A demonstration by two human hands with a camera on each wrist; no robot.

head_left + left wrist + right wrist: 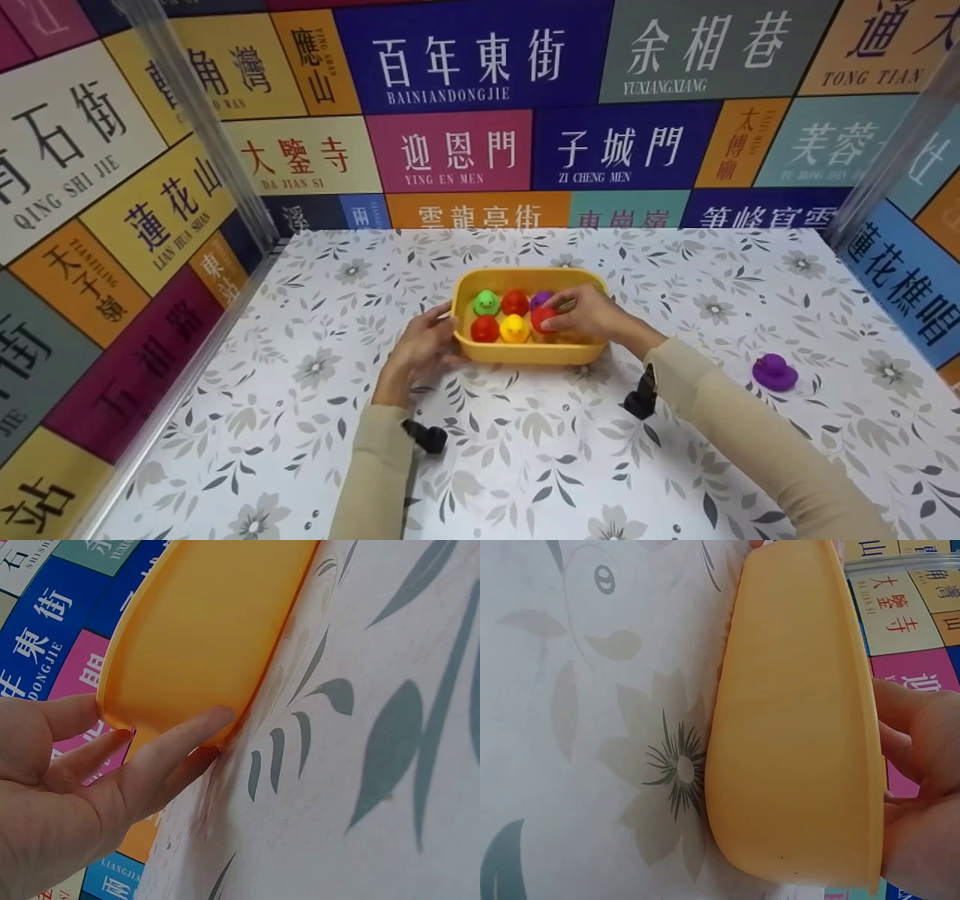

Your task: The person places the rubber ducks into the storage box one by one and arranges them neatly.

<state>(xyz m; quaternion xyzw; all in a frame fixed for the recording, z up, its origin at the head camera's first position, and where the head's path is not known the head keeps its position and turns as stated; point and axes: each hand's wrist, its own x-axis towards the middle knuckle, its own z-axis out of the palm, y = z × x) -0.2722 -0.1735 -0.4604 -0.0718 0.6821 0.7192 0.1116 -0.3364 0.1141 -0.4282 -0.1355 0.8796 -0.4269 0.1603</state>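
A yellow tub (pixel 532 352) stands on the table with several small rubber ducks inside. At its left end, my left hand (pixel 429 341) touches the rim and outer wall with extended fingers, as the left wrist view also shows. My right hand (pixel 589 315) reaches over the tub's right side and pinches a red rubber duck (pixel 541 321) low inside it. Beside that duck are a yellow duck (pixel 514 330) and a purple duck (pixel 540 299), partly covered by the hand. Farther left lie a green duck (pixel 487 303) and two more red ducks. The tub wall hides the right fingertips in the right wrist view.
A purple duck with a wide brim (pixel 775 373) sits alone on the table, right of the tub. Floral-patterned covering (pixel 495 465) spreads over the tabletop. Panels with coloured street signs (pixel 457 150) enclose the back and sides.
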